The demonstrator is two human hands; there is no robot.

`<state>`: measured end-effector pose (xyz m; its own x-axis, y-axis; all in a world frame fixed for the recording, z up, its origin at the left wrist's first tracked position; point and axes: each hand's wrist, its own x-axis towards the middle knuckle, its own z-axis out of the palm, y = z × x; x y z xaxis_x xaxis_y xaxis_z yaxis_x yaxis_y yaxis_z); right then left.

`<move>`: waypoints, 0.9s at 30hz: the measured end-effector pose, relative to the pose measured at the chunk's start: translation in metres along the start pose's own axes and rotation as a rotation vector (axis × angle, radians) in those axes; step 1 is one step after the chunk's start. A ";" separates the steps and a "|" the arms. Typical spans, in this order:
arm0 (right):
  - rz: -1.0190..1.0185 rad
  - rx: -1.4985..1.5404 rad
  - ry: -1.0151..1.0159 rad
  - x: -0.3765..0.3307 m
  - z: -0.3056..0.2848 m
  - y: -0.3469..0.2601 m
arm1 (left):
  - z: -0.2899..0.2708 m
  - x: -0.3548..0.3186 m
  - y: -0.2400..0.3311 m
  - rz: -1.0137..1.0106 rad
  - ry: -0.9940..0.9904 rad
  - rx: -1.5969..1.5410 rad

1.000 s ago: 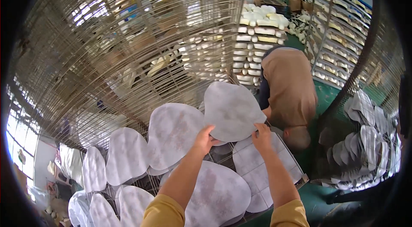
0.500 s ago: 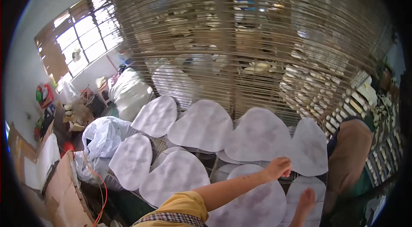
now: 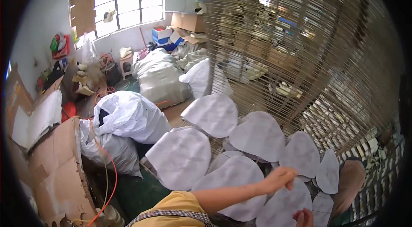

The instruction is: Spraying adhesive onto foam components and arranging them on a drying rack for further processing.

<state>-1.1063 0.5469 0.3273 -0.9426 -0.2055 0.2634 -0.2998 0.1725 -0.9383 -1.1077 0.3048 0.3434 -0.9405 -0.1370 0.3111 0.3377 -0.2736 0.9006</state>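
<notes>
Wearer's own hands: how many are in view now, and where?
2: the left hand in front of the pale rounded sheets; the right hand at the lower edge, partly out of frame. With both counted, none is wholly hidden.

On my feed, the white sack (image 3: 133, 115) reads as crinkled plastic with a glossy sheen. To its right, I see the rounded pieces (image 3: 180, 158) as matt, faintly mottled, perhaps cloth; farther right of it, thin metal-looking rack bars (image 3: 352, 55), dull. Left of the sack, matt brown cardboard (image 3: 53, 171); below it, a yellow cloth sleeve (image 3: 171, 210).
</notes>
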 end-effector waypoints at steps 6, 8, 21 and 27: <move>-0.637 0.043 -0.906 -0.068 0.130 -0.192 | -0.115 -0.126 0.082 0.169 0.317 0.384; -0.791 0.559 -1.308 -0.100 0.175 -0.233 | -0.134 -0.173 0.099 0.182 0.459 0.339; -1.172 0.670 -1.813 -0.236 0.245 -0.265 | -0.243 -0.465 0.171 0.422 1.468 0.035; -0.655 0.761 -1.347 -0.228 0.292 -0.240 | -0.340 -0.460 0.182 0.469 1.458 -0.059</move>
<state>-0.7768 0.2706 0.4269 0.2135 -0.7395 0.6384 -0.0490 -0.6607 -0.7490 -0.6004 -0.0056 0.2610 0.0914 -0.9952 -0.0357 0.6183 0.0286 0.7854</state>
